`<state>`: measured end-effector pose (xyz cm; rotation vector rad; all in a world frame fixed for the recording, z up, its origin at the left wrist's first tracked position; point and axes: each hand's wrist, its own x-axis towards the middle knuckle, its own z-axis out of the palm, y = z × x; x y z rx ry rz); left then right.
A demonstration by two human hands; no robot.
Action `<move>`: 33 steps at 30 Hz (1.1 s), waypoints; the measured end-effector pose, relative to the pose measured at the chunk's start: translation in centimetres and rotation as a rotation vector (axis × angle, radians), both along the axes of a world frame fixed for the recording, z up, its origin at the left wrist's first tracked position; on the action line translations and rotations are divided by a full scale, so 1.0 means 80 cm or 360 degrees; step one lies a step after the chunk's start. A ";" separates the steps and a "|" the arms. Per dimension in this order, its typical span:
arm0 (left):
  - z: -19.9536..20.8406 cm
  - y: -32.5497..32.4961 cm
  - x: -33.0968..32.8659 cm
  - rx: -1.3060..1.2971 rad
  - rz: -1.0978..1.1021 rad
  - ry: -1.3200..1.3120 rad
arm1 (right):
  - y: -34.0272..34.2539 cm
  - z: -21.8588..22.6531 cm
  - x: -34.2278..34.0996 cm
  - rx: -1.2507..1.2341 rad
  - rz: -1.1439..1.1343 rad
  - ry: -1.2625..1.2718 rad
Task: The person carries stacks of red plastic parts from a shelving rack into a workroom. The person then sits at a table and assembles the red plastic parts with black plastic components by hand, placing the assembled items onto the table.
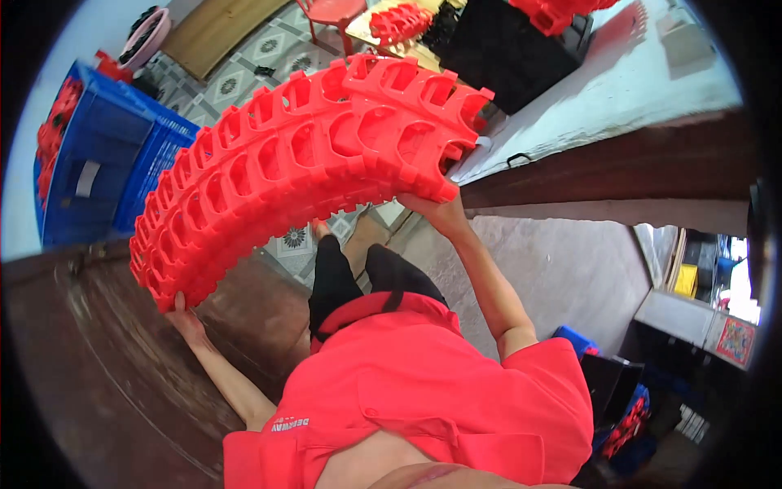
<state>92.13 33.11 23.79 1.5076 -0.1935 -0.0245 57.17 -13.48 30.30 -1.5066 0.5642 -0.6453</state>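
Note:
A long, arched red plastic stack (303, 145) spans the space in front of me. It looks built of several slotted red pieces nested together, with rows of openings and notched edges. What kind of part it is I cannot make out. My left hand (187, 323) grips its lower left end, thumb up against the edge. Under the right end, my right hand (437, 213) is closed, its fingers partly hidden behind the plastic. The stack is held up in the air between both hands, its left end lower than its right.
A brown wooden door (98, 350) stands at my left, a brown door frame (603, 175) at my right. Beyond are blue crates (106, 155) with red parts, a pink basin (148, 39), a red chair (332, 11) and a table (423, 55) bearing red pieces.

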 end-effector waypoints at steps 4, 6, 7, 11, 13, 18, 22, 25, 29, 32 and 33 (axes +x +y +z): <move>-0.028 -0.104 0.100 0.0298 -0.0319 0.0117 | -0.007 -0.098 0.024 0.0247 -0.0328 0.0091; -0.033 -0.153 0.140 0.0388 -0.0507 0.0178 | 0.006 -0.125 0.032 0.0407 -0.0470 0.0204; -0.036 -0.183 0.157 0.0408 -0.0541 0.0183 | 0.008 -0.140 0.036 0.0529 -0.0566 0.0300; -0.059 -0.293 0.223 0.0815 -0.0828 0.0209 | 0.018 -0.186 0.052 0.0994 -0.0795 0.0365; -0.082 -0.355 0.247 0.1006 -0.0946 0.0353 | 0.011 -0.214 0.061 0.0888 -0.0946 0.0430; -0.197 -0.501 0.285 0.1156 -0.1284 0.0235 | -0.005 -0.315 0.075 0.1046 -0.1344 0.0381; -0.316 -0.610 0.297 0.1126 -0.1488 0.0349 | -0.027 -0.416 0.083 0.0978 -0.1551 0.0457; -0.418 -0.673 0.301 0.1082 -0.1642 0.0324 | -0.052 -0.501 0.084 0.0893 -0.1719 0.0451; -0.535 -0.736 0.293 0.1020 -0.1684 0.0401 | -0.075 -0.608 0.092 0.0872 -0.1868 0.0370; -0.623 -0.771 0.294 0.0929 -0.1746 0.0265 | -0.094 -0.687 0.079 0.0869 -0.1913 0.0363; -0.653 -0.777 0.296 0.0939 -0.1777 0.0279 | -0.096 -0.708 0.078 0.0787 -0.1926 0.0344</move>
